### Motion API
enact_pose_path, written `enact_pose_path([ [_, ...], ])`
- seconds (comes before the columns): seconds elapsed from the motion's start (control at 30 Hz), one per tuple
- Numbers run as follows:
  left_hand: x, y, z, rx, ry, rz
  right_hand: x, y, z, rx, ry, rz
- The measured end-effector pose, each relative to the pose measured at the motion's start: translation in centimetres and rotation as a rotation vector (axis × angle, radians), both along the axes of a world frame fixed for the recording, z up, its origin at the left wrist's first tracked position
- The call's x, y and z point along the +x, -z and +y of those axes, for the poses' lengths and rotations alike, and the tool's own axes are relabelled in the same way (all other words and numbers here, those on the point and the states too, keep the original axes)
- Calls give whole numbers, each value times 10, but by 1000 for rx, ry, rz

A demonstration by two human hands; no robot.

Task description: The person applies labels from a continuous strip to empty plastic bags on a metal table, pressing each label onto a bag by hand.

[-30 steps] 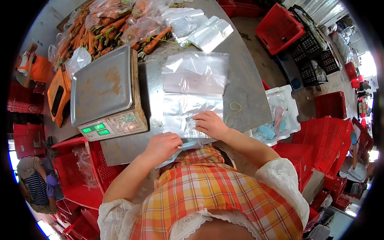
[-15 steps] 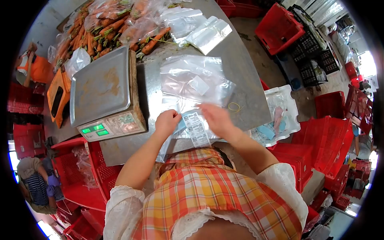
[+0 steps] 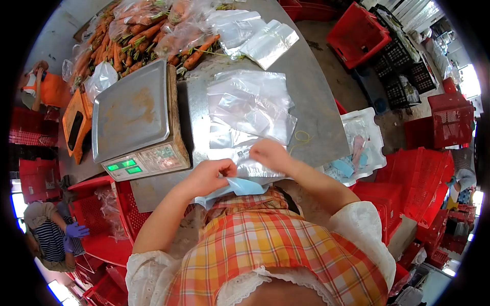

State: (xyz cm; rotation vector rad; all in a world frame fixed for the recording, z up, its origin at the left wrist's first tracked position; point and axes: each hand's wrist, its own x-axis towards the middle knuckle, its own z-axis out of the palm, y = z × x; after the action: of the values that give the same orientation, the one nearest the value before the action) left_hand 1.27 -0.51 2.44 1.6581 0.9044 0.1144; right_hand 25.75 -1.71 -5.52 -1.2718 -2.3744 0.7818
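Note:
My left hand is closed in a pinch on a label strip, whose light-blue backing is turned up and curls along the table edge. My right hand has its fingers curled together at the edge of a small white label with a printed code. That label is over a clear plastic bag lying flat on the metal table; whether it is stuck down I cannot tell. Further back, more clear plastic bags lie in an overlapping pile.
Left of the bags stands a scale with a lit green display. Behind it are heaped carrots, some bagged. A yellow rubber band lies on the right. A white crate holds blue scraps. Red crates surround the table.
The label strip has flipped from printed side to blue backing and moved toward me with my left hand. My right hand has shifted slightly, now beside a single label over the bag.

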Motion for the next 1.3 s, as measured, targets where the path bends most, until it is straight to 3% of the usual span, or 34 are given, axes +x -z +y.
enact_pose_path([
  [0.07, 9, -1, 3, -19, -122, -117, 8, -40, 17, -698, 489, 444],
  [0.1, 14, 5, 8, -21, -121, -119, 8, -54, 19, -336, 709, 450],
  [0.13, 19, 18, 13, 4, -215, -37, 11, -50, 27, 402, 763, 431],
  [0.23, 24, 61, 27, 129, -366, 135, 4, -74, 3, 535, 547, 463],
  [0.27, 25, 69, 30, 199, -373, 289, 1, -65, -14, 198, 444, 413],
  [0.33, 29, 72, 32, 273, -373, 436, -13, -35, -24, -110, 287, 263],
  [0.43, 24, 70, 27, 300, -261, 594, -13, 7, -34, 113, 82, 186],
  [0.5, 14, 64, 19, 324, 23, 625, -14, 12, -36, 157, 42, 133],
  [0.57, 0, 44, 11, 354, 177, 584, -15, 11, -37, 209, 48, 126],
  [0.63, -9, 16, 8, 176, 309, 592, -14, 7, -36, 257, 30, 81],
  [0.77, -19, -6, 1, 162, 260, 495, -14, 17, -32, 380, 5, 66],
  [0.83, -19, -12, -2, 323, 144, 225, -9, 20, -26, 399, -14, 53],
  [0.97, -9, -33, -9, 255, 62, 233, -7, 11, -19, 292, -33, 152],
  [1.2, -9, -14, -17, 451, 223, 179, -4, 12, -18, 318, -20, 150],
  [1.27, -6, -10, -17, 447, 215, 142, -5, -9, -9, -358, 151, 243],
  [1.3, -1, -9, -17, 383, 140, 152, -1, -22, 1, -360, 157, 244],
])
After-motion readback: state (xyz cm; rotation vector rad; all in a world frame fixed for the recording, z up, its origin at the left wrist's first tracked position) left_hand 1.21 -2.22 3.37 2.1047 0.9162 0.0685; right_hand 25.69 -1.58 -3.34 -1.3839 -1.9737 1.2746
